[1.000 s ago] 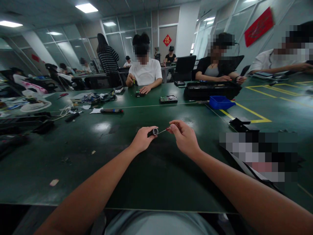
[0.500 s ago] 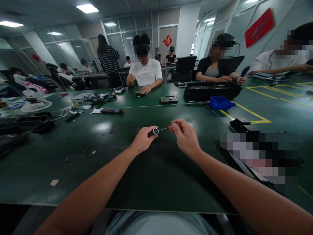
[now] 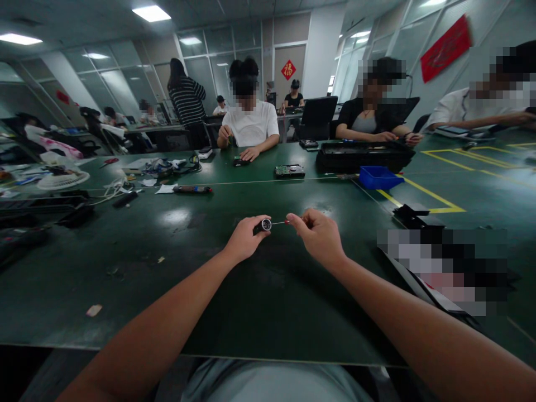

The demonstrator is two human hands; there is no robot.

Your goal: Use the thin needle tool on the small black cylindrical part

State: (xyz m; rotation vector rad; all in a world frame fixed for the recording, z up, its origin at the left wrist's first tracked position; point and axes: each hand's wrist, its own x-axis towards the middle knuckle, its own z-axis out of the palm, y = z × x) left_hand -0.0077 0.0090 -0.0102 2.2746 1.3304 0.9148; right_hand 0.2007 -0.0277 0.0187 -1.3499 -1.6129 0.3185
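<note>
My left hand [image 3: 243, 239] is closed around a small black cylindrical part with a silver-rimmed round end [image 3: 266, 224] that faces me; its exact kind I cannot make out. In my right hand [image 3: 320, 235] is a screwdriver [image 3: 281, 223] with a thin metal shaft and a reddish handle, mostly hidden by the fingers. The shaft points left and reaches the rim of the black part. Whether its tip touches or enters the part is too small to tell. Both hands are just above the green table [image 3: 268, 301].
Ahead lie a marker-like pen [image 3: 192, 190], a circuit-board device [image 3: 290, 171] and a blue bin [image 3: 379, 177]. A long black housing [image 3: 364, 156] stands behind the bin. Cables and parts [image 3: 167, 166] clutter the left. Black brackets [image 3: 416, 216] lie right. Co-workers sit across the table.
My right hand has shifted slightly, its fingers changing their grip on the screwdriver, and the shaft now lies more level. My left hand and the black part stay nearly still.
</note>
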